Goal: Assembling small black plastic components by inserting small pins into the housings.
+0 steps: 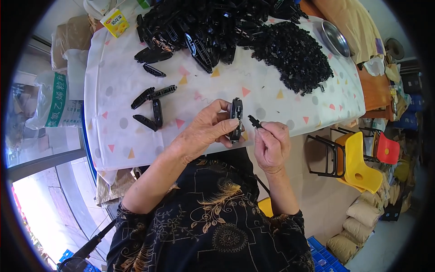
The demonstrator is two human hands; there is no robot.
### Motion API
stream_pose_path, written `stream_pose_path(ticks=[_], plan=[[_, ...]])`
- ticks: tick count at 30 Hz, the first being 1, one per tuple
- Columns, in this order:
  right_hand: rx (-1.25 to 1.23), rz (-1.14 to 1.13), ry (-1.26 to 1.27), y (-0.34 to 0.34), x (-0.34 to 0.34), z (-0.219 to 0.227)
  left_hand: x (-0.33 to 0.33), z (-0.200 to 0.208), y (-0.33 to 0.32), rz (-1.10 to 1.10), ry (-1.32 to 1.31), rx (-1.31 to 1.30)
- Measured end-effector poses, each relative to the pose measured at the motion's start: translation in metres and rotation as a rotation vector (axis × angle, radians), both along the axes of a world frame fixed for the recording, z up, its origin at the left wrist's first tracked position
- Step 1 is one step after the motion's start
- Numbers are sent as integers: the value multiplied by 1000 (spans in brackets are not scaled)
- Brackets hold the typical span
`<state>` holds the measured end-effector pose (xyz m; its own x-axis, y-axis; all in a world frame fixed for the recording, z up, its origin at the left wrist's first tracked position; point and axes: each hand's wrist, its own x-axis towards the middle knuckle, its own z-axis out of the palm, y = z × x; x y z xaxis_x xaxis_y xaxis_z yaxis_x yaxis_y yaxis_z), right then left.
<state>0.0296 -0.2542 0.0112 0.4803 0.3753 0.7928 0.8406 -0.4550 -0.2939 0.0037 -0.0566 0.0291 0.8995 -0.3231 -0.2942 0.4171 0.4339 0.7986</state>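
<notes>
Near the table's front edge, my left hand grips a long oval black plastic housing, held upright between thumb and fingers. To its right, my right hand pinches a small notched black plastic piece between thumb and fingertips. A small gap separates the two parts. On the cloth left of my hands lie several black plastic housings like the held one. Beyond them is a large heap of black housings, and right of that a pile of small black pieces.
A patterned white tablecloth covers the table. A yellow box stands at the far left, a round metal tray at the far right. Yellow chair and red chair stand right. Stacked sacks and a blue crate are lower right.
</notes>
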Motion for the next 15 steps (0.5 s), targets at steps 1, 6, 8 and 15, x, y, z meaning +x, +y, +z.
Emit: stream_pose_path(ticks=[1,6,8,15], plan=[[3,-5,1,0,-1,-1,0,0,-1,-8,17,-57],[79,-29,95,4,-6,1,-3,-5,-7,-2,57,-160],[125,-16,130,6,-5,4,-4,-8,-7,-6,72,-171],[179,105,198,11,2,3,-6,-13,-4,-39,105,-199]])
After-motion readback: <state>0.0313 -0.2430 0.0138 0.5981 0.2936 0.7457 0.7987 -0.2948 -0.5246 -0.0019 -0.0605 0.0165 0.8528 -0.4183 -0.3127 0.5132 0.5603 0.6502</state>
